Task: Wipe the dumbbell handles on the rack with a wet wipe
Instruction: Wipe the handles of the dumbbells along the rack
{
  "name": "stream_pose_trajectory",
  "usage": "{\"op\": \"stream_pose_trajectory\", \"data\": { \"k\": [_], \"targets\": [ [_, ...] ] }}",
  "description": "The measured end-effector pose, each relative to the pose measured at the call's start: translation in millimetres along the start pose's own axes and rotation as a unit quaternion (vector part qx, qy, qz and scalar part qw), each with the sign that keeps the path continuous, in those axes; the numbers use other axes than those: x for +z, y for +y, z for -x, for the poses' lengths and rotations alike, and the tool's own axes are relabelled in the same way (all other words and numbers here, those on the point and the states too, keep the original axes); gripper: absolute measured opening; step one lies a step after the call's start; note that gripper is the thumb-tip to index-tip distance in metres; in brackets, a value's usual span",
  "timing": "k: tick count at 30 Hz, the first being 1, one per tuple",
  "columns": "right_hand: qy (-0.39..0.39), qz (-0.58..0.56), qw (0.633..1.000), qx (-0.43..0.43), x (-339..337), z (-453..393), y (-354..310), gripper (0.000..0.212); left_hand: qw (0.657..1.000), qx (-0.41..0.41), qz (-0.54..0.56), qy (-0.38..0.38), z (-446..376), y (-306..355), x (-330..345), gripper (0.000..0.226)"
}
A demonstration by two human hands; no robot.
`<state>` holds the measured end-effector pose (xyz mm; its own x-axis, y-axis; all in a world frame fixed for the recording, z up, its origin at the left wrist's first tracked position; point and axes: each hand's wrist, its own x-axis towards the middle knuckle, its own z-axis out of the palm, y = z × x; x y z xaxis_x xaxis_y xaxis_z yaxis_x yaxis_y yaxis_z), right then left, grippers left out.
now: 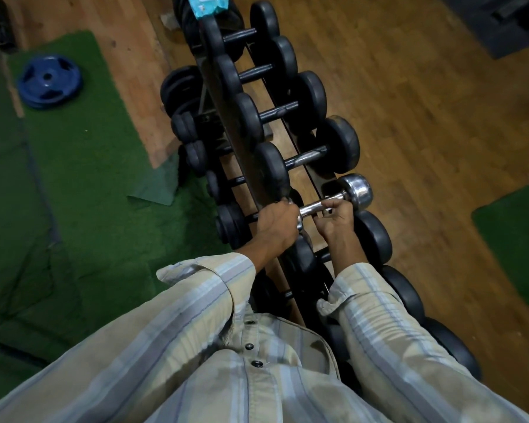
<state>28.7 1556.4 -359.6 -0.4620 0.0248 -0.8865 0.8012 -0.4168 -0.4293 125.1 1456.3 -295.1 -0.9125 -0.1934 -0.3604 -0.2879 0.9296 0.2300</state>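
A chrome dumbbell (353, 190) lies across the top tier of the dark rack (223, 96), among black rubber dumbbells (338, 145). My left hand (277, 222) grips its near chrome end. My right hand (333, 219) curls its fingers round the shiny handle (313, 206). I cannot make out a wipe in either hand. A blue wet wipe packet (208, 4) rests on the far end of the rack.
Smaller black dumbbells (193, 148) fill a lower tier on the left. A blue weight plate (49, 82) lies on green turf (83, 166) at the left. Wooden floor (425, 117) runs along the right, with another turf patch (516, 221).
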Motion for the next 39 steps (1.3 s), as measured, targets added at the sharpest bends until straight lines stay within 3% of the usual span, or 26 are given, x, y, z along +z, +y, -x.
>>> {"op": "stream_pose_trajectory", "data": {
  "k": [5, 9, 14, 18, 23, 31, 34, 36, 39],
  "targets": [
    [-0.038, -0.102, 0.994, 0.028, -9, -6, 3, 0.039, 1.000, -0.006, 0.008, -0.002, 0, -3, -1, 0.035],
    [-0.041, -0.008, 0.999, 0.026, -12, -21, 9, 0.042, 1.000, -0.013, 0.011, -0.012, 0, -5, -4, 0.027],
    [-0.120, 0.101, 0.985, 0.067, -7, -4, 24, 0.030, 1.000, -0.018, -0.012, -0.016, 0, 0, -4, 0.027],
    [-0.101, 0.168, 0.980, 0.035, -14, -7, 29, 0.032, 1.000, -0.013, -0.012, -0.018, -1, 2, -3, 0.024],
    [-0.069, 0.180, 0.981, -0.021, -25, -7, 31, 0.009, 0.999, -0.028, -0.005, -0.027, 2, 10, -1, 0.045],
    [-0.019, 0.252, 0.964, -0.084, -38, -8, 29, 0.009, 0.994, -0.065, 0.045, -0.072, 4, 12, 15, 0.067],
    [-0.042, 0.258, 0.959, -0.106, -45, -10, 27, 0.023, 0.992, -0.080, 0.063, -0.073, 6, 13, 17, 0.072],
    [-0.043, 0.330, 0.927, -0.171, -52, -10, 25, 0.024, 0.992, -0.082, 0.065, -0.066, 8, 14, 18, 0.063],
    [-0.037, 0.500, 0.797, -0.338, -66, -3, 21, 0.023, 0.991, -0.076, 0.093, -0.058, 20, 21, 15, 0.038]
  ]
}}
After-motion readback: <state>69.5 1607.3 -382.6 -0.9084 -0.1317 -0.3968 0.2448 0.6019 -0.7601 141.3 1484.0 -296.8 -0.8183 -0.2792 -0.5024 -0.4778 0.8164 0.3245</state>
